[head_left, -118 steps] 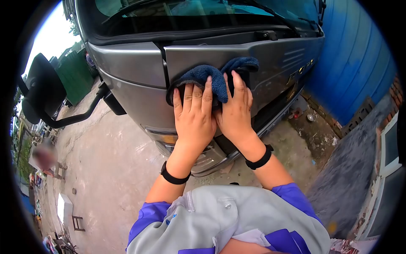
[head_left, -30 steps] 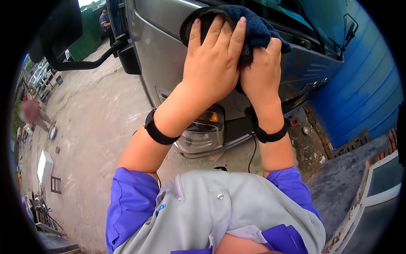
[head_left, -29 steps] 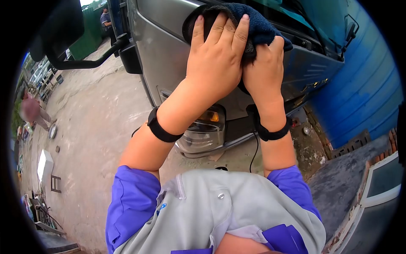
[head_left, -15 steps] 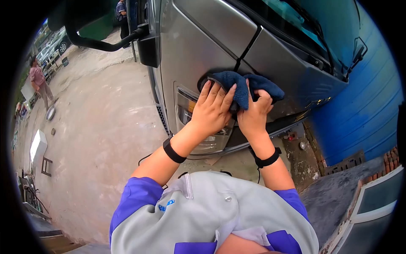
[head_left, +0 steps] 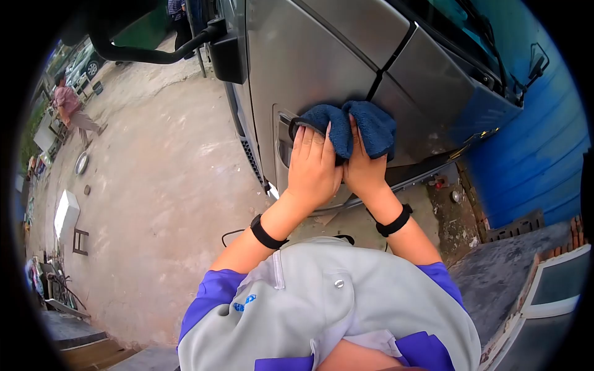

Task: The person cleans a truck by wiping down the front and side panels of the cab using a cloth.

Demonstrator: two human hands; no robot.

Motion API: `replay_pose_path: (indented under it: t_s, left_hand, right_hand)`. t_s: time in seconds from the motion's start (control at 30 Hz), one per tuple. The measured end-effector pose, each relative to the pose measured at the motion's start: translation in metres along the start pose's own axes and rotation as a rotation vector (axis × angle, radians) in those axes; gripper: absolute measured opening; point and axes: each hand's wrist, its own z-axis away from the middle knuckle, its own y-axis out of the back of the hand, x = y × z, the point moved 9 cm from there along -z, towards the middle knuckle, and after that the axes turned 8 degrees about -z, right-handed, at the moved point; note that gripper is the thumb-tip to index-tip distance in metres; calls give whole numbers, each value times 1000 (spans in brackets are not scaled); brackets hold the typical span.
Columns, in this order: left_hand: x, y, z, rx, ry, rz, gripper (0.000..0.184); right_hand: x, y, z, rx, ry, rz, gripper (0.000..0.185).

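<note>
A thick dark blue cloth point(head_left: 374, 130) lies bunched against the grey front corner of a vehicle point(head_left: 309, 55), just above its headlight point(head_left: 284, 139). My left hand point(head_left: 313, 162) presses the cloth's dark-edged left part to the panel, fingers together and stretched upward. Close beside it, my right hand point(head_left: 366, 166) grips the right part, with cloth folded over most of its fingers. Whether this is one cloth or two, I cannot tell. Much of the headlight is hidden behind my left hand and the cloth.
A black mirror arm point(head_left: 161, 57) juts out at upper left. The blue corrugated wall point(head_left: 526, 167) stands close on the right. Across the concrete yard are a walking person point(head_left: 71, 106), a metal basin point(head_left: 81, 162), a white box point(head_left: 66, 213) and a small stool point(head_left: 80, 241).
Both hands have shifted slightly relative to the panel with the cloth. My right fingers, bent before, are now straighter and under the cloth. The view has shifted; the distant person has changed stride.
</note>
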Motion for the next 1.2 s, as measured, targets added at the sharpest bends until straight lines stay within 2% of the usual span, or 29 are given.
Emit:
replay_pose_path:
  t_s: [0.13,0.23,0.37,0.47,0.6,0.77,0.8,0.87,0.9,0.93,1.0,1.1,1.2]
  left_hand:
    - [-3,28,-51,54,-126,-29,79]
    - [-3,58,-90,158,-133,-83,77]
    - [-11,51,-80,132,-83,-23,76]
    - [-15,30,-32,92,-63,11,77]
    - [-15,22,-19,59,-113,101,77]
    - [-10,59,-96,108,-186,93,75]
    - [-11,60,-96,110,-189,101,75]
    - [-11,58,-98,117,-208,116,75]
    - [-12,52,-91,84,-196,110,76]
    - [-12,44,-73,52,-187,105,77]
    - [-11,25,-30,-40,-157,63,78]
    - [-7,-10,18,-181,-182,6,81]
    - [2,-22,24,-200,-234,-4,83]
  right_hand:
    - [-21,7,-33,-20,60,163,59]
    - [-28,8,-65,25,82,337,53]
    - [-34,11,-68,90,89,271,45]
    - [-22,1,-39,36,-40,-54,42]
    - [-20,-6,-14,71,47,-12,42]
    - [-39,18,-75,211,126,289,44]
    - [-36,14,-77,161,86,311,44]
    - [-37,14,-72,197,100,271,43]
    - [-36,14,-66,219,103,256,43]
    - [-30,12,-58,207,79,79,39]
    - [-12,-4,-21,96,-47,-32,36]
    - [-2,-6,32,-26,-139,-14,36]
    - [7,8,43,-9,17,63,37]
